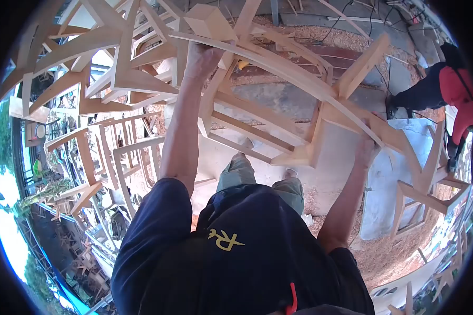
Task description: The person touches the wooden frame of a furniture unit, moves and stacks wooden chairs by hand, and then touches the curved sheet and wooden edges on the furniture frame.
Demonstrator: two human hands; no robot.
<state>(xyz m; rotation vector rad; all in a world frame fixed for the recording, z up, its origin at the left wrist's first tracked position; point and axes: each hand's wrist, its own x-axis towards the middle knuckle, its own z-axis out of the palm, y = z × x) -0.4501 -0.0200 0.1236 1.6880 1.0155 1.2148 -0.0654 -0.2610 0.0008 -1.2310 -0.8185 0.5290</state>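
A pale, unpainted wooden frame (pixel 257 126) with slats and a long curved rail (pixel 294 72) spans the space in front of my body. My left hand (pixel 207 59) is closed round the frame's upper left part, beside a square block end. At the right end of the curved rail, my right hand (pixel 367 147) grips the wood, its fingers partly hidden. The frame is tilted, with my feet and the floor visible below it.
Many wooden frames (pixel 100 68) are stacked at the left. Another frame (pixel 431 202) stands at the right by a grey board (pixel 386 178). A person in red (pixel 457 92) is at the far right. Wood shavings (pixel 389 260) and cables lie on the floor.
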